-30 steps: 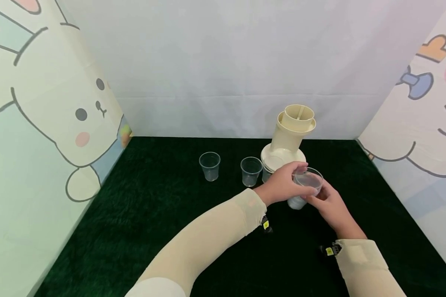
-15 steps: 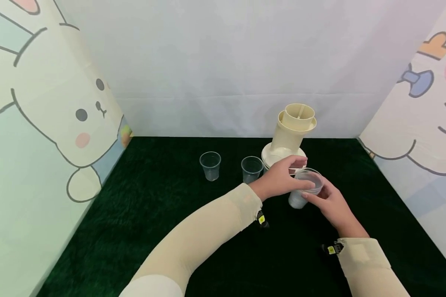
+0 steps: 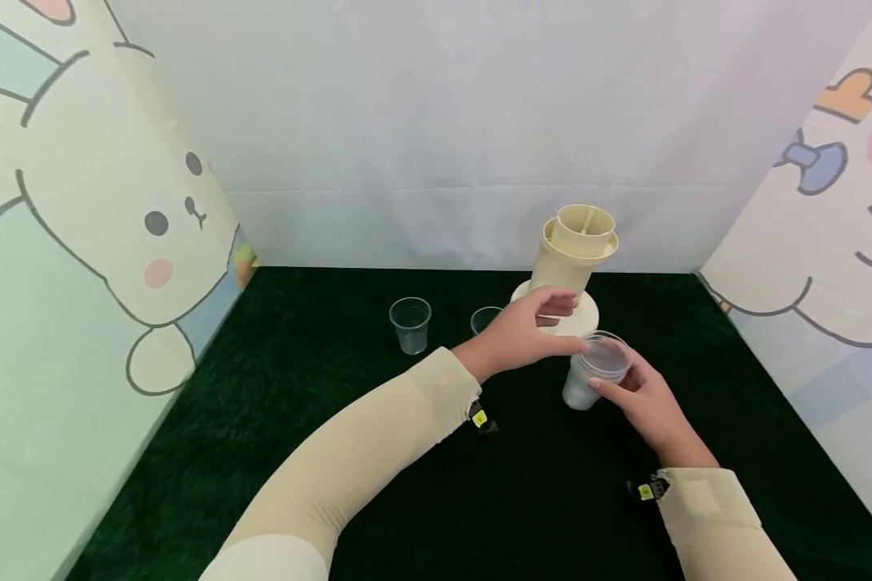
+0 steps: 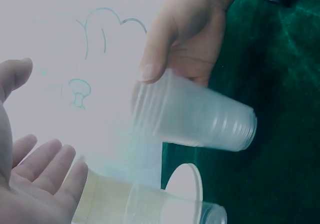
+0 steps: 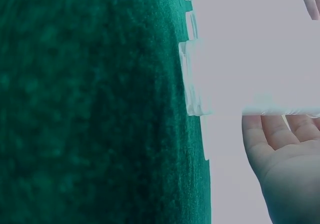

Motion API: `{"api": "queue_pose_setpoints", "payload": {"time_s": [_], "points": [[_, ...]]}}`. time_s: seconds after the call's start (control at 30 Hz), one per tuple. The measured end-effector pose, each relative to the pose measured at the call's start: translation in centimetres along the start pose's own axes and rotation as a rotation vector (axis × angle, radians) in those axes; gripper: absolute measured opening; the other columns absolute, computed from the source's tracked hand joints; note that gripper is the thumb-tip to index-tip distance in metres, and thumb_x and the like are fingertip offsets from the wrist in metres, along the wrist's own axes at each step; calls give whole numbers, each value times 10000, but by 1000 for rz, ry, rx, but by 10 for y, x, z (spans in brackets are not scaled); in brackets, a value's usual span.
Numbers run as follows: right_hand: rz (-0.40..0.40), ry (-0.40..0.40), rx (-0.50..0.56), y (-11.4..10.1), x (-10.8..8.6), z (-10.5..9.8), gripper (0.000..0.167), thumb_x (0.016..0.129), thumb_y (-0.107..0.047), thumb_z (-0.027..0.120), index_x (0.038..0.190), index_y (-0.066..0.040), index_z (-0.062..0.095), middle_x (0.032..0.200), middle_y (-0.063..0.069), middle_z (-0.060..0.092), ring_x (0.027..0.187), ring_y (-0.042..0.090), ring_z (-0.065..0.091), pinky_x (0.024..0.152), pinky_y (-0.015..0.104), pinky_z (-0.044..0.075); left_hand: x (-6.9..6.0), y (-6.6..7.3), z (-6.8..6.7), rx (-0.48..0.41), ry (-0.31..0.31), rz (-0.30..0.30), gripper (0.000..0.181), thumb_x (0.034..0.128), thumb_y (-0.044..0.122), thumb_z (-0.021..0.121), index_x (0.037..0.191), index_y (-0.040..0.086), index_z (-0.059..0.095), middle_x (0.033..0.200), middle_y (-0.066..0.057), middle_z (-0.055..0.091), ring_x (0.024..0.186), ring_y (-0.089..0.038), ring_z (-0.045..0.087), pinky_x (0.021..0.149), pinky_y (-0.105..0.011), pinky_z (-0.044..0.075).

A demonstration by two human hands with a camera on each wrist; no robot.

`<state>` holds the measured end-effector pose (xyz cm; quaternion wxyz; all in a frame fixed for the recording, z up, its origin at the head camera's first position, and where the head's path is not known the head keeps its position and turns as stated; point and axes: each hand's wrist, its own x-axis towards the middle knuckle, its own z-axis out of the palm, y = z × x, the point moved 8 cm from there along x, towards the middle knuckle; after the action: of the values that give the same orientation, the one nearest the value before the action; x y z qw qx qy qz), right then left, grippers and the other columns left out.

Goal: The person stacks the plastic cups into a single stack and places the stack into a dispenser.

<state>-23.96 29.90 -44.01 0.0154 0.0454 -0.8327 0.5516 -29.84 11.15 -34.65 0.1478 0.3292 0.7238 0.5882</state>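
Observation:
My right hand (image 3: 647, 403) holds a stack of nested clear plastic cups (image 3: 587, 386), thumb on the near side, above the dark green cloth. In the left wrist view the stack (image 4: 205, 116) shows several rims close together. My left hand (image 3: 519, 335) is beside the stack's rims, fingers extended and apart, with nothing in it. Its thumb tip lies by the top rim; whether it touches cannot be told. Behind the left hand stands a cream cylindrical holder (image 3: 558, 270) on a round white base. A clear cup (image 4: 215, 215) shows near that base in the left wrist view.
A single clear cup (image 3: 410, 327) stands upright to the left on the green cloth (image 3: 320, 387). Another cup (image 3: 484, 316) is partly hidden by my left hand. A white fabric wall (image 3: 407, 161) rises behind, with cartoon-printed walls at both sides.
My left hand has come off the cups and moved left and slightly up, its fingers spreading. The right hand and the stack stay nearly in place.

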Motion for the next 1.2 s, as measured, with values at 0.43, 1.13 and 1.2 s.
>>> {"api": "queue_pose_setpoints", "payload": {"time_s": [0.43, 1.13, 1.2], "points": [[10, -6, -1, -1, 2, -2, 681, 1019, -321, 685, 1593, -155, 358, 1486, 125, 462, 1230, 137, 529, 906, 149, 480, -9, -5, -64, 132, 83, -71, 739, 874, 396, 843, 1504, 224, 498, 1421, 49, 576, 1294, -106, 542, 1086, -329, 453], [14, -12, -1, 1, 1, 2, 689, 1017, -330, 688, 1595, -161, 355, 1501, 130, 460, 1251, 165, 516, 916, 150, 471, -64, -34, -170, 239, 247, -144, 777, 914, 482, 778, 1559, 232, 424, 1521, -9, 501, 1419, -220, 439, 1169, -419, 362], [16, -9, -12, 1, 1, -1, 694, 1017, -335, 688, 1598, -164, 350, 1502, 132, 458, 1247, 173, 515, 908, 150, 474, -65, -37, -176, 223, 261, -144, 787, 918, 477, 776, 1568, 228, 408, 1536, -7, 484, 1433, -228, 423, 1174, -426, 354]]}}
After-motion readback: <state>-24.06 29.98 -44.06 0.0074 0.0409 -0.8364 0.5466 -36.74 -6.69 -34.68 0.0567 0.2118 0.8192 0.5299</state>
